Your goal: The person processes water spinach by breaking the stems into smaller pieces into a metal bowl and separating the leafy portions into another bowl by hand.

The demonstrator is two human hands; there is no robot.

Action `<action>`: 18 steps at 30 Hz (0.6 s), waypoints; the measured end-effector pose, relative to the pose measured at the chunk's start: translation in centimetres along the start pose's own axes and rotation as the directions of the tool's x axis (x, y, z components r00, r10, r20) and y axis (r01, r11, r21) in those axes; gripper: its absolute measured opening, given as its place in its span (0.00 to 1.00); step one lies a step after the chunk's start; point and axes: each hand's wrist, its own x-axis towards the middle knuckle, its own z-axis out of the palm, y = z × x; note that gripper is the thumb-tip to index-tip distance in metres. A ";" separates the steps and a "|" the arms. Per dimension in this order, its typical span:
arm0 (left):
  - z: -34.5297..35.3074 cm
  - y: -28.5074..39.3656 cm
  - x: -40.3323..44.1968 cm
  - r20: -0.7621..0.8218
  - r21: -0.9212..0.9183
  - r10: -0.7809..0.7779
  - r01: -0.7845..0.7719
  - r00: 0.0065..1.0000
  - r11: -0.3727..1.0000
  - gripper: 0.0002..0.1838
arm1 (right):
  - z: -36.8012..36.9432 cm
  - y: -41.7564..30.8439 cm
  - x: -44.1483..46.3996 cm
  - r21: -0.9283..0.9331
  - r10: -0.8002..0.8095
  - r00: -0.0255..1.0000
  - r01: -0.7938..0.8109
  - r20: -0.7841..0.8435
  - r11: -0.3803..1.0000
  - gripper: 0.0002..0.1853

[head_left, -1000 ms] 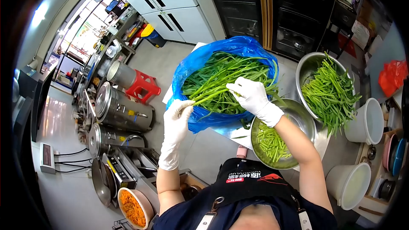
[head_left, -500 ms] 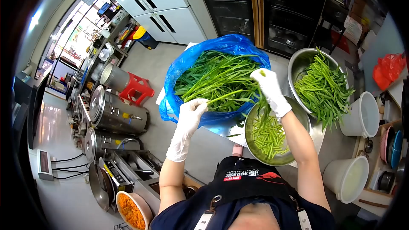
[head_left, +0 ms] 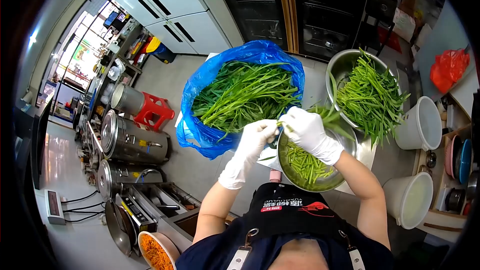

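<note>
My left hand [head_left: 258,135], in a white glove, pinches the stem end of some leafy greens that look like water spinach. Close against it, my gloved right hand [head_left: 306,130] grips the same water spinach [head_left: 330,118], whose leaves trail out to the right. Both hands are over the left rim of a metal bowl [head_left: 351,157] holding short pieces of stem [head_left: 306,166]. Beyond them, a blue plastic bag [head_left: 192,95] stands open, full of long water spinach [head_left: 245,92]. A larger steel basin [head_left: 336,65] at the right holds leafy tops [head_left: 370,95].
White buckets [head_left: 420,122] stand along the right side, beside a shelf with bowls. To the left are lidded steel pots [head_left: 135,137], a red stool [head_left: 154,111] and a bowl of shredded orange vegetable [head_left: 156,252]. Refrigerators [head_left: 165,10] line the back.
My left hand has moved right and nearer to me, away from the bag. My right hand has come down and left to meet it, over the bowl's edge. The view has shifted slightly.
</note>
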 end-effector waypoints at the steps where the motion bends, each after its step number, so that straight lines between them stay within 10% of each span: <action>1: 0.5 -0.7 0.3 0.004 -0.030 -0.004 0.004 1.000 1.000 0.09 | 0.1 0.4 -0.8 0.162 0.141 0.990 -0.137 -0.009 0.977 0.05; 4: 2.6 -2.1 0.9 0.085 -0.040 0.020 -0.017 0.996 0.999 0.10 | 0.2 2.6 -3.0 0.637 0.575 0.799 -0.538 0.176 0.552 0.06; 6: 3.7 -1.4 -0.2 0.155 0.309 -0.037 -0.013 0.987 0.951 0.13 | -3.2 3.6 -3.2 0.625 0.727 0.611 -0.709 0.313 0.327 0.07; 7: 3.2 -2.8 -0.1 0.235 0.415 0.006 -0.106 0.972 0.904 0.16 | -3.2 5.5 -4.5 0.591 0.716 0.660 -0.677 0.226 0.439 0.07; 8: 2.2 -4.9 0.2 0.356 0.623 0.238 -0.419 0.904 0.660 0.20 | -4.3 6.4 -5.1 0.567 0.747 0.629 -0.704 0.216 0.428 0.07; 11: -0.3 -0.9 -0.4 0.324 0.875 0.337 -0.416 0.884 0.248 0.18 | -6.8 9.7 -7.8 0.696 0.777 0.576 -0.667 0.255 0.266 0.07; 15: -7.5 6.8 1.1 0.129 0.991 0.776 -0.056 0.617 -0.120 0.07 | -7.3 11.5 -10.5 0.790 0.742 0.637 -0.557 0.208 0.257 0.10; 18: -14.0 8.5 2.1 -0.054 0.937 0.486 0.212 0.872 -0.277 0.09 | -6.3 11.0 -10.9 0.772 0.730 0.656 -0.560 0.193 0.300 0.10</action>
